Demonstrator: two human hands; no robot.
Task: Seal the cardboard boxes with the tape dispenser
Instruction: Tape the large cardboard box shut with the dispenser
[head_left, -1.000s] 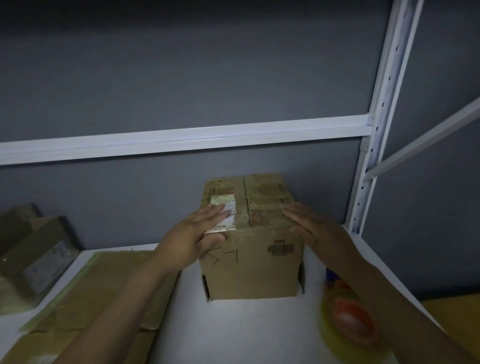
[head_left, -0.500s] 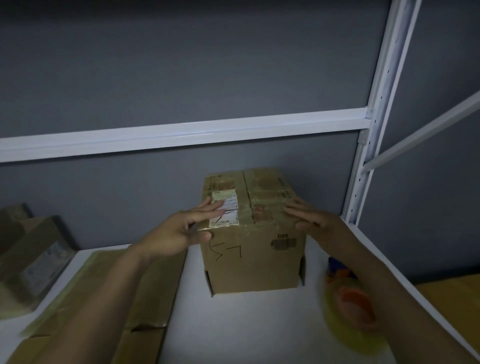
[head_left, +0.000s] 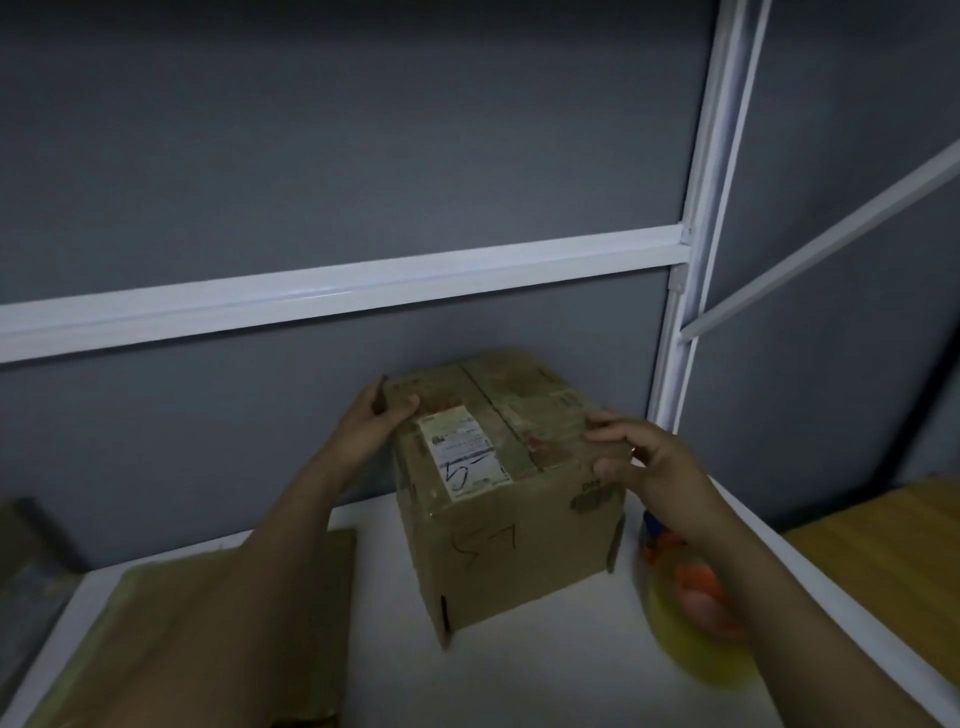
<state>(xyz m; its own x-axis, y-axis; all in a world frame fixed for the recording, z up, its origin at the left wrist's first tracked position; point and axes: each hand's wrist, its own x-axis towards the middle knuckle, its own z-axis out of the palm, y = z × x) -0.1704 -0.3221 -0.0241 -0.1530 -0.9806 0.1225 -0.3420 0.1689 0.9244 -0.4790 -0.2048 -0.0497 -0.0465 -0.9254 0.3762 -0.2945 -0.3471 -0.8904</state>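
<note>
here, two hands on a box on the white shelf

here we stand at a white shelf surface (head_left: 545, 670) set against a dull grey wall (head_left: 363, 130), in dim light. a white beam (head_left: 337, 291) crosses the wall above the shelf and meets a white upright post (head_left: 691, 260) at the right. from that post a thin diagonal brace (head_left: 831, 234) climbs away to the right. beyond the shelf's right edge we see a yellowish wooden surface (head_left: 883, 561).

the cardboard box (head_left: 519, 545) stands on the shelf near the back wall, turned so that one corner points towards us. its top flaps are shut, with a band of tape along the seam between them. a pale label (head_left: 462, 452) with a handwritten mark lies across the top's near edge, and more pen marks show on the face below.

our left hand (head_left: 371, 423) grips the box's far left top corner, thumb on top and fingers round the side. our right hand (head_left: 644, 462) holds the near right top corner, fingers curled on the top and thumb against the front face.

the tape dispenser (head_left: 693, 597), a blur of orange and yellow, lies on the shelf just right of the box, partly under our right forearm. flattened cardboard (head_left: 234, 623) covers the shelf's left part.
</note>
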